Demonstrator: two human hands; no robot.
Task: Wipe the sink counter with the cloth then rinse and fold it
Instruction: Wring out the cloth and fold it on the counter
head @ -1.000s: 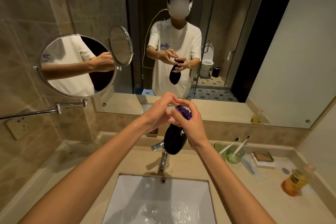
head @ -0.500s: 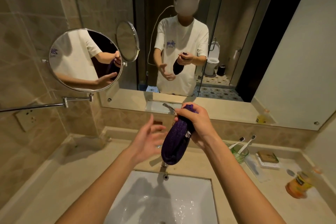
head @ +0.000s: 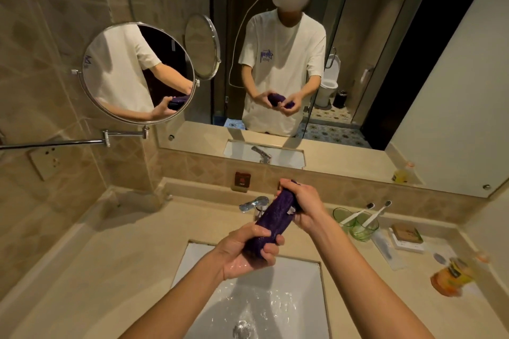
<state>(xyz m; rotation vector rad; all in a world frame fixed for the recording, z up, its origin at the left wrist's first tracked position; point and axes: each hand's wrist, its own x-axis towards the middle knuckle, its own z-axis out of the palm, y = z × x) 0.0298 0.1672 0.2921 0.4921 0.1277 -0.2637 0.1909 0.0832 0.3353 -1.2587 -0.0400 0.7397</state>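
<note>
A person stands at a bathroom sink [head: 314,278] and grips a purple cloth [head: 271,223], rolled into a thick, dark, wet tube, with both hands above the basin. The left hand [head: 245,252], which half a second ago hung open and apart from the cloth, is now clamped round the near, lower end, its fingers wrapped over the roll and its palm shining wet. The right hand [head: 304,206] keeps its closed hold on the far, upper end, so the roll slants from near left to far right between the two fists. A second ago both hands were bunched together at the top and the cloth dangled below them; now they sit apart along its length. The hands have also dropped lower, closer to the basin. Water glistens on the white bottom of the sink around the drain [head: 243,329]. The tap [head: 254,203] stands just behind the cloth at the far rim. On the counter [head: 115,264] to the right sit two green glasses [head: 358,224] with toothbrushes, a small box [head: 406,235] and a blurred orange bottle [head: 451,279]. A round mirror [head: 137,73] on a wall arm at far left and the wall mirror [head: 413,69] beyond the counter both reflect the two hands closed on the cloth.
</note>
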